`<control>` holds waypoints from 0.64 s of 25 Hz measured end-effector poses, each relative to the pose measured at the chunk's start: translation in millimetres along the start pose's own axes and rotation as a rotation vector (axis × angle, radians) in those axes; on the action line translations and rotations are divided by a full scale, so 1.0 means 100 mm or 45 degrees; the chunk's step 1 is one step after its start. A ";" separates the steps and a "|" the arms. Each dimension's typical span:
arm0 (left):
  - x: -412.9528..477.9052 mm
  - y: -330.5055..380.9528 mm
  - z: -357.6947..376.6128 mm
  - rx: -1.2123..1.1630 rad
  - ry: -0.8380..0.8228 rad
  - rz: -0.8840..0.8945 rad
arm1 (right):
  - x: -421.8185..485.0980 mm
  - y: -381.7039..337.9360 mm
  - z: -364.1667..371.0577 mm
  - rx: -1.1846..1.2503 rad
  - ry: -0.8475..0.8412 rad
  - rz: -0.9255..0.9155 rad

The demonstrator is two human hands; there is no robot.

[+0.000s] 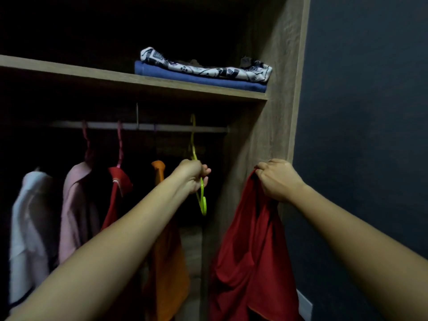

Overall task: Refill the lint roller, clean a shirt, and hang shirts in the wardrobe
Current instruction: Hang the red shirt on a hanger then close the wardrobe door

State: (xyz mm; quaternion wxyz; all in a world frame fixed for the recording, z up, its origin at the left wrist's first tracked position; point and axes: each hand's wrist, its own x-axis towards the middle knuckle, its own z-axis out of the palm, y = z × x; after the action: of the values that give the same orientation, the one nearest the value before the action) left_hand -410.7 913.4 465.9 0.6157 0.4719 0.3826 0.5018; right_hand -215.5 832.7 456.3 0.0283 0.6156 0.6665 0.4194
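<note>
Open wooden wardrobe [273, 126]: left hand [192, 176] fisted on thin lime plastic hanger [201, 198], hooked on rail [139, 126] in the free right-end gap; right hand [276, 179] pinching limp red shirt [252, 262] beside the side panel.

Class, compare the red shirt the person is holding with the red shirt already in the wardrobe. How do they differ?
The held red shirt has no hanger; the right hand bunches its top. The hanging red shirt sits on a pink hanger on the rail.
The held one is outside, before the wardrobe's side panel; the hanging one is inside, between other shirts.
Both are red.
</note>
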 end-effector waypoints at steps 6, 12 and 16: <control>-0.92 0.01 -0.68 0.395 0.120 0.126 | 0.00 -0.03 -0.15 -0.021 -0.170 -0.008; -1.71 0.15 -1.54 0.614 0.131 0.277 | -0.11 -0.14 -0.26 0.393 -0.251 0.150; -2.17 0.11 -1.81 0.767 0.174 0.487 | -0.38 -0.19 -0.37 0.918 -0.199 0.323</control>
State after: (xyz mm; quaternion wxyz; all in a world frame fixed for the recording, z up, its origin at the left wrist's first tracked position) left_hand -628.7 736.9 428.8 0.3171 0.6606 0.4582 0.5031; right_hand -242.3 783.1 450.4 -0.1915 0.6936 0.6856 0.1103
